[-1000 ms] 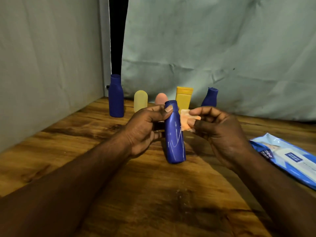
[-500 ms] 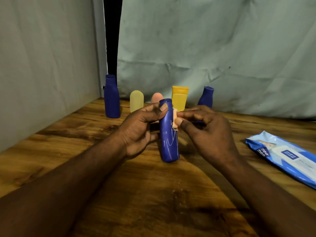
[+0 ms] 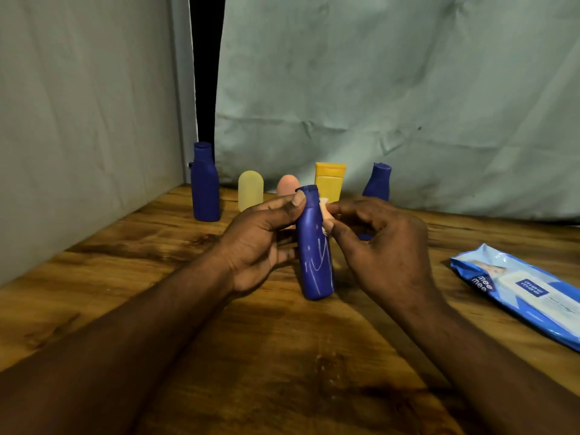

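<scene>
A dark blue bottle [image 3: 315,262] with white streaks on its side stands upright on the wooden table [image 3: 282,356], in the middle of the head view. My left hand [image 3: 260,243] grips its neck and upper body, thumb near the cap. My right hand [image 3: 376,246] pinches a small peach-coloured wipe [image 3: 326,211] and presses it against the bottle's right shoulder. Most of the wipe is hidden by my fingers.
Along the back stand a tall blue bottle [image 3: 205,183], a pale yellow bottle [image 3: 250,190], a peach bottle [image 3: 287,185], a yellow tube [image 3: 329,182] and another blue bottle [image 3: 378,183]. A blue wipes pack [image 3: 521,290] lies at right. Cloth walls close the left and back.
My right hand moved the peach wipe from beside the bottle onto its upper right side. The left hand keeps its hold on the bottle, which stays upright.
</scene>
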